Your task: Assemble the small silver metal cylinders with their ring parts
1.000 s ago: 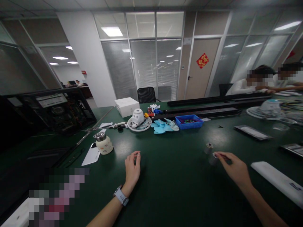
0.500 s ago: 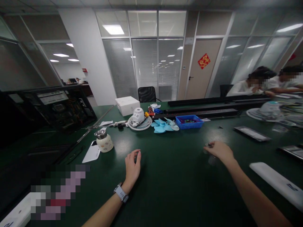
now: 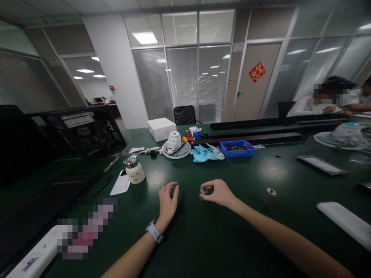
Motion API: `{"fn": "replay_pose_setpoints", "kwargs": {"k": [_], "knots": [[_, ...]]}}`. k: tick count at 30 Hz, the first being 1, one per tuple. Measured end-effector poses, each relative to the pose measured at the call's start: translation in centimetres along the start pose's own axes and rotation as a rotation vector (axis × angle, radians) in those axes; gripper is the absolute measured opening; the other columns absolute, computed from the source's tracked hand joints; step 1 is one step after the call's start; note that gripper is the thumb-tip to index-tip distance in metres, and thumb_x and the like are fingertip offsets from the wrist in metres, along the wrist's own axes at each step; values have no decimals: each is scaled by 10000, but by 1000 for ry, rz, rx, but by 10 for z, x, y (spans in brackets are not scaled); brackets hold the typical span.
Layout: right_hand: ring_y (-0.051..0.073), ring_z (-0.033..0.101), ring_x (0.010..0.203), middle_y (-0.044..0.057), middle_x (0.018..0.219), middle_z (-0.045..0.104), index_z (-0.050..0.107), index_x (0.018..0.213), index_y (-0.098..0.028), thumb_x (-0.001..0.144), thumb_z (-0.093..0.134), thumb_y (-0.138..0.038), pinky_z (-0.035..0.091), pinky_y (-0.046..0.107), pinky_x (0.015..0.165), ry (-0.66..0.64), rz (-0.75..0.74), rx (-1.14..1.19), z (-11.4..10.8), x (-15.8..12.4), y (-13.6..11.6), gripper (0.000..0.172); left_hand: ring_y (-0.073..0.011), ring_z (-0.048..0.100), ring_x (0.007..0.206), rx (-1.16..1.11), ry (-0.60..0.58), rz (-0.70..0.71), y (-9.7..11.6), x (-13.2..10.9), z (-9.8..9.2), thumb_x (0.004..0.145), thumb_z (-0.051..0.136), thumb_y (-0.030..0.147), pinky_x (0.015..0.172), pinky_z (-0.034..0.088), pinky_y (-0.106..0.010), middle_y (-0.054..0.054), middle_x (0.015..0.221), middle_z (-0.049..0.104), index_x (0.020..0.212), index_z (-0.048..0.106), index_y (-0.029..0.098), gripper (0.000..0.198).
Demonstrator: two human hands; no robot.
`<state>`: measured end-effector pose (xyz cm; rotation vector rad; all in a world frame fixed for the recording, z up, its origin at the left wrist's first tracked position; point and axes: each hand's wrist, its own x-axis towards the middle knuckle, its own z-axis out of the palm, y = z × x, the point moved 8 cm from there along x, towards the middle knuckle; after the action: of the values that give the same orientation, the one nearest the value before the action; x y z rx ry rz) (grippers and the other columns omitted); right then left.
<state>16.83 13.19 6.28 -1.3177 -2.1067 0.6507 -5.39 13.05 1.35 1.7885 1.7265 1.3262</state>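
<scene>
Between the thumb and fingers of my right hand (image 3: 222,193) is a small round metal part (image 3: 204,190), grey with a ringed top; its exact kind I cannot make out. My left hand (image 3: 168,200), a watch (image 3: 154,231) on its wrist, hovers just left of it with curved fingers apart and nothing in them. A short metal cylinder (image 3: 269,195) with a light top stands on the dark green table (image 3: 197,239), to the right beyond my right forearm.
A cream jar (image 3: 135,172) stands beside a white phone-like slab (image 3: 120,183) at left. Further back lie a white fan housing (image 3: 175,146), light blue fan blades (image 3: 204,153) and a blue tray (image 3: 239,152) of small parts. Two people sit at the far right.
My right hand has moved left across the table with the small metal part, toward my left hand. The metal cylinder now shows uncovered at right. The view has turned slightly.
</scene>
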Motion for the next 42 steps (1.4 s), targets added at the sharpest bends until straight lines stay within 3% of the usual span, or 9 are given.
{"fn": "replay_pose_setpoints", "kwargs": {"k": [3, 8, 13, 20, 24, 26, 32, 38, 42], "knots": [[223, 665, 904, 29, 943, 744, 706, 1067, -235, 708, 692, -478, 478, 383, 879, 38, -18, -5, 9, -2, 4, 434, -248, 541, 1004, 5, 2, 12, 4, -1, -1, 890, 475, 458, 894, 443, -432, -78, 1025, 599, 1070, 632, 234, 327], [287, 524, 1192, 60, 1146, 682, 466, 1368, -241, 614, 753, -564, 363, 473, 1024, 83, 51, -6, 8, -23, 33, 869, -246, 506, 1075, -14, -125, 168, 41, -5, 12, 867, 543, 460, 946, 417, -429, -65, 1117, 569, 1141, 627, 289, 334], [272, 536, 1179, 76, 1211, 641, 475, 1359, -236, 641, 744, -549, 371, 449, 1031, 74, 41, 6, 14, -31, 48, 827, -233, 512, 1045, -2, -267, 275, 78, -6, 37, 836, 607, 462, 925, 419, -408, -48, 1069, 584, 1050, 700, 325, 271], [254, 555, 1127, 59, 1182, 645, 540, 1299, -251, 667, 730, -545, 405, 414, 999, 59, 5, -32, 19, -31, 48, 722, -214, 533, 972, -24, -199, 255, 85, 7, 43, 809, 652, 443, 869, 440, -377, -42, 992, 594, 903, 758, 324, 185], [251, 538, 1154, 56, 1224, 622, 541, 1295, -261, 704, 704, -535, 400, 411, 1002, 35, 20, -35, 17, -33, 45, 672, -210, 528, 982, -14, -69, 294, 78, 16, 14, 840, 622, 422, 884, 433, -367, -41, 1002, 587, 962, 746, 315, 204], [250, 526, 1172, 57, 1241, 611, 539, 1295, -258, 718, 690, -537, 399, 410, 1002, 17, 30, -34, 16, -33, 44, 659, -224, 511, 1007, 67, -69, 289, 64, 16, 3, 831, 629, 435, 915, 409, -399, -41, 1026, 580, 960, 746, 337, 200], [246, 518, 1178, 60, 1256, 600, 550, 1277, -249, 727, 676, -553, 403, 413, 991, 6, 27, -35, 15, -33, 42, 641, -279, 469, 1038, 328, -289, 150, 6, 5, 10, 806, 599, 549, 860, 397, -459, -49, 1087, 566, 960, 738, 396, 257], [257, 535, 1160, 66, 1247, 616, 557, 1274, -244, 703, 687, -574, 408, 436, 983, 53, 12, -46, 15, -26, 35, 672, -282, 471, 1046, 314, -268, 170, 7, 2, 12, 780, 600, 599, 844, 407, -447, -55, 1099, 564, 1064, 698, 400, 360], [256, 600, 1070, 59, 1148, 682, 648, 1157, -239, 734, 678, -519, 444, 436, 939, 101, -5, -14, 23, -14, 23, 508, -259, 495, 1012, 227, -155, 153, 9, 4, 2, 783, 604, 586, 863, 422, -427, -63, 1049, 577, 1081, 702, 334, 402]]}}
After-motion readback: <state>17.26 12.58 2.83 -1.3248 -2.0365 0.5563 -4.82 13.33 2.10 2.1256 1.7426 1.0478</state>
